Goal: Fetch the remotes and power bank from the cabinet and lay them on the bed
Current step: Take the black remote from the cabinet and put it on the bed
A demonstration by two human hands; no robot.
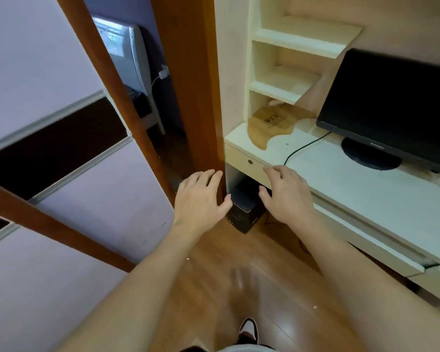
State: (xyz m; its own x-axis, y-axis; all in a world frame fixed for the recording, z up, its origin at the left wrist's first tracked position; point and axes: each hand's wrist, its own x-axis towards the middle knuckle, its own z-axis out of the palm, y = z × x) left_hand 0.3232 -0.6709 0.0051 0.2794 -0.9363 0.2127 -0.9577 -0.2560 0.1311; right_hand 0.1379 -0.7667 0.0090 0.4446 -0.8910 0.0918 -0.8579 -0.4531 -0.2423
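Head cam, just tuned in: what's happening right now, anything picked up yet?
Nothing picked up yet. A person is standing on the wooden floor near a doorway, both arms stretched forward. The left hand and right hand are open and empty, fingers spread, hovering in front of the left end of a white desk. A dark monitor stands on the desk and a small drawer at its corner is closed. No remotes, power bank or bed are visible in this view.
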